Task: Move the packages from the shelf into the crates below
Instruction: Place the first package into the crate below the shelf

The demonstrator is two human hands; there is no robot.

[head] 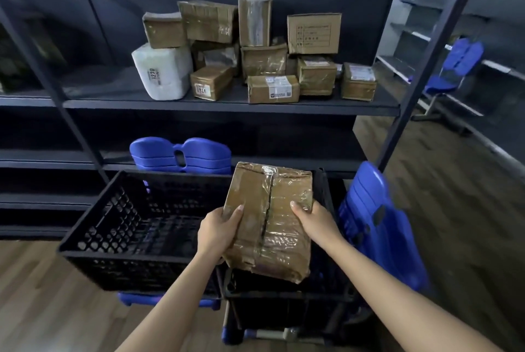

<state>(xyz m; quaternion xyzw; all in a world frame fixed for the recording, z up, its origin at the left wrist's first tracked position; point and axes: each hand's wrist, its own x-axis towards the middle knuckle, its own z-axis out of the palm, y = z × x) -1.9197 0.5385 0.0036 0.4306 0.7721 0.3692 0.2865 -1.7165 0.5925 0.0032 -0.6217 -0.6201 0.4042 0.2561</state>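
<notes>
A brown taped cardboard package (270,218) hangs tilted above the right black crate (284,295), held from both sides. My left hand (220,231) grips its left edge with the thumb on top. My right hand (314,222) grips its right edge the same way. The left black crate (136,223) stands beside it, and I see nothing inside. On the dark shelf (227,105) above lie several more brown packages (272,88) and one white wrapped package (162,71).
Blue plastic chairs stand behind the left crate (181,154) and to the right of the right crate (377,223); the crates seem to rest on such chairs. Another blue chair (460,64) stands far right by grey shelving. Wooden floor lies around.
</notes>
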